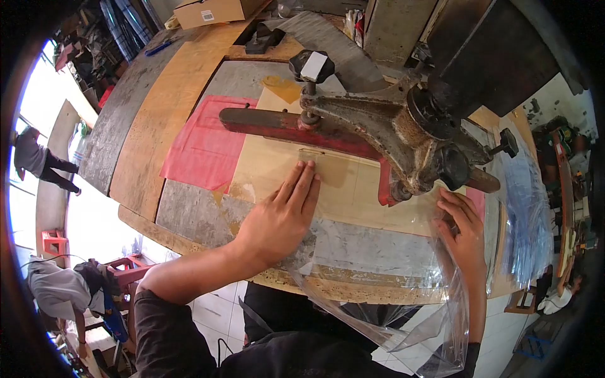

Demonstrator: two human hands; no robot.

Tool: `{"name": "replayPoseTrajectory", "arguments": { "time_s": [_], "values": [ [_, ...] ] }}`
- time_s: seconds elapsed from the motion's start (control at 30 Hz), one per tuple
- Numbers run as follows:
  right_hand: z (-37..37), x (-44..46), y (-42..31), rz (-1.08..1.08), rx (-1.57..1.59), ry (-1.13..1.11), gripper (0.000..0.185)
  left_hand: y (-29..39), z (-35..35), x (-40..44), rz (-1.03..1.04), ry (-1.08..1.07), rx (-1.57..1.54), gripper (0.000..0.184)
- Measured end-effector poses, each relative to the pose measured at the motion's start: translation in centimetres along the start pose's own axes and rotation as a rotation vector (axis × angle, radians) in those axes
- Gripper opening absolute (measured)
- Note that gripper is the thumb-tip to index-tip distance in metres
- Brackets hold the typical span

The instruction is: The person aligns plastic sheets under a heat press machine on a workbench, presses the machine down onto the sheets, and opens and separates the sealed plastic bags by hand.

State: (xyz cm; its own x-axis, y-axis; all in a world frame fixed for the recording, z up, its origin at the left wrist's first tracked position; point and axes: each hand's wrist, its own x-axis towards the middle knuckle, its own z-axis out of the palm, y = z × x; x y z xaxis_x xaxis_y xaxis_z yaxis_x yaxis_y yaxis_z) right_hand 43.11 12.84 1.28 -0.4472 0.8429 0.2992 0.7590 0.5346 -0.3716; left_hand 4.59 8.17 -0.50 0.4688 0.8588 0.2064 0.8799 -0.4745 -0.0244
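My left hand [280, 217] lies flat on a clear plastic sheet [372, 252], its fingertips just below a small slot in the cream board [271, 167]. My right hand [463, 227] is at the sheet's right part, with thumb and fingers bent around the plastic edge. The sheet hangs over the table's front edge in folds. Above the board stands a metal press head [403, 132] with black knobs and a long red-sided bar [271, 123]. Red sheeting [205, 142] lies under the board's left side.
A stack of clear plastic [526, 220] lies at the table's right. A cardboard box [211, 12] and a blue tool [159, 47] are at the back left. One person stands at the far left; others are at the lower left and far right.
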Motion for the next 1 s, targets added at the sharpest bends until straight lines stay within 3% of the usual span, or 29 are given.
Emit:
{"name": "replayPoseTrajectory", "arguments": {
  "time_s": [1.0],
  "values": [
    [0.16,0.03,0.17,-0.012,-0.004,0.009,0.040,-0.23,-0.19,-0.22,0.074,0.025,0.001,0.059]
  ]
}}
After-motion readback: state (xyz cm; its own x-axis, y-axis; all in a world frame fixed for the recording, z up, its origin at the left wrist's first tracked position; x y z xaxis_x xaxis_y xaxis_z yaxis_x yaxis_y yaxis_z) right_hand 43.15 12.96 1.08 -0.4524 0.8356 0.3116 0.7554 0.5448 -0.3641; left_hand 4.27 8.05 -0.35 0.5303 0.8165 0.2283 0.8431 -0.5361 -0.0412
